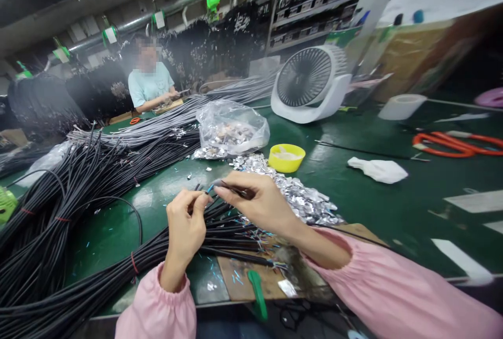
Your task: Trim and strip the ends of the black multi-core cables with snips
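My left hand (184,226) is closed around the end of a black cable (165,247), pinching it near the tip. My right hand (259,200) is closed on a thin dark tool (236,189), whose tip meets the cable end between the two hands. A bundle of black cables (58,276) runs from the lower left under my left hand, its stripped ends lying on a brown board (243,276). A heap of silver foil scraps (302,197) lies just behind my right hand. Both arms wear pink sleeves.
A yellow bowl (286,157), a clear bag of scraps (230,129), a white fan (310,82), a white cloth (379,170) and orange scissors (456,144) sit on the green table (393,213). More black and grey cables (129,155) cover the left. Another person (151,85) works at the far end.
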`<state>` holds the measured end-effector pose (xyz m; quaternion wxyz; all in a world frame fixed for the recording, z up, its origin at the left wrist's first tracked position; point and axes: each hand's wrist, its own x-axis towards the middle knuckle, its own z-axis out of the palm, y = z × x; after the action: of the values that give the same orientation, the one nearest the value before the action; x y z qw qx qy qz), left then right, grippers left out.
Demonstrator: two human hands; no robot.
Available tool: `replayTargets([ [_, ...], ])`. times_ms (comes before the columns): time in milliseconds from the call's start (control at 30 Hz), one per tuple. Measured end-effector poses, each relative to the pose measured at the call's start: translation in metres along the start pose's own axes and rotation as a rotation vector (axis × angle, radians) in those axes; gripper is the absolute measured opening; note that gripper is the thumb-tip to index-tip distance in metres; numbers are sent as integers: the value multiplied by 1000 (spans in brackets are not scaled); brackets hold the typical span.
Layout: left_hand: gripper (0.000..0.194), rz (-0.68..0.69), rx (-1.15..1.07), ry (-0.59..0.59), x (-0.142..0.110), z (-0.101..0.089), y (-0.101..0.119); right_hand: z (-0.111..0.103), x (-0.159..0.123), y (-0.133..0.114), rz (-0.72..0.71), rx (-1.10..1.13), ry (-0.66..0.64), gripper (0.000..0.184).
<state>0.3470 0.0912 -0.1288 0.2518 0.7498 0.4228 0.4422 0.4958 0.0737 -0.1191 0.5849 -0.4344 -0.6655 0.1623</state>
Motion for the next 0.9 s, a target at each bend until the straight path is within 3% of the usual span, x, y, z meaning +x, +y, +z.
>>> replayTargets([
  [133,20,13,5,25,-2,2,0,0,-2,-3,-25,-15,2,19],
  [333,10,-15,-46,98,-4,5,1,1,-2,-2,63,-13,-14,20],
  [500,14,-49,-80,149,-6,8,1,3,-6,-3,-25,-68,-22,20],
  [667,21,-49,-18,128,-5,7,3,3,-9,-2,-186,-140,-40,17],
  [800,30,-37,-63,64,-2,2,5,1,-8,-3,-55,-65,84,18],
  [900,33,-25,-76,1,-1,-1,6,1,-7,-4,-55,-16,85,12],
])
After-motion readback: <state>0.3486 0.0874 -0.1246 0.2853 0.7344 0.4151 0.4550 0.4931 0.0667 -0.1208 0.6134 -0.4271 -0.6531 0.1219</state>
